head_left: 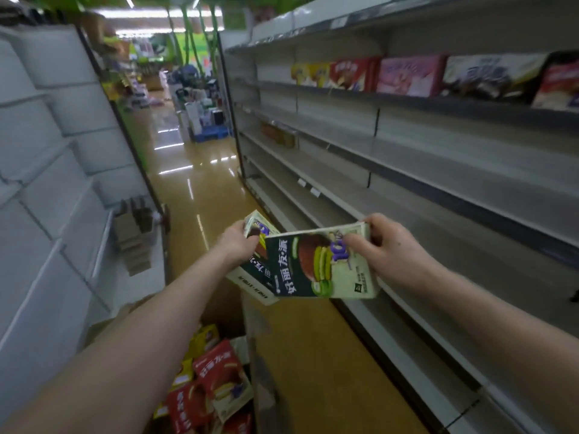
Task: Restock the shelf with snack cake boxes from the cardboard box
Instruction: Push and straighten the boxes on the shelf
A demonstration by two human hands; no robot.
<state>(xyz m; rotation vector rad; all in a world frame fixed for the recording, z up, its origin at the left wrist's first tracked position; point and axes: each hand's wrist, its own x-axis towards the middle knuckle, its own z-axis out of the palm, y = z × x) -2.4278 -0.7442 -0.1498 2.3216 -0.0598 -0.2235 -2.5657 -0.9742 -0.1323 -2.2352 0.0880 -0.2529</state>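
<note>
I hold two green snack cake boxes in front of me over the aisle. My right hand (387, 249) grips the nearer green box (316, 267) at its top right corner. My left hand (239, 242) grips a second green box (257, 270) that sits partly behind the first. Below my left arm stands the open cardboard box (260, 355), with several red and yellow snack cake boxes (216, 380) inside. The grey shelf unit (407, 170) runs along my right, its lower shelves mostly bare.
An upper shelf holds a row of yellow, red, pink and dark snack boxes (410, 75). A small brown pack (280, 136) lies on a middle shelf. White shelving (47, 170) lines the left, with flattened cardboard (134, 239) on it. The glossy floor (188, 177) leads to distant displays.
</note>
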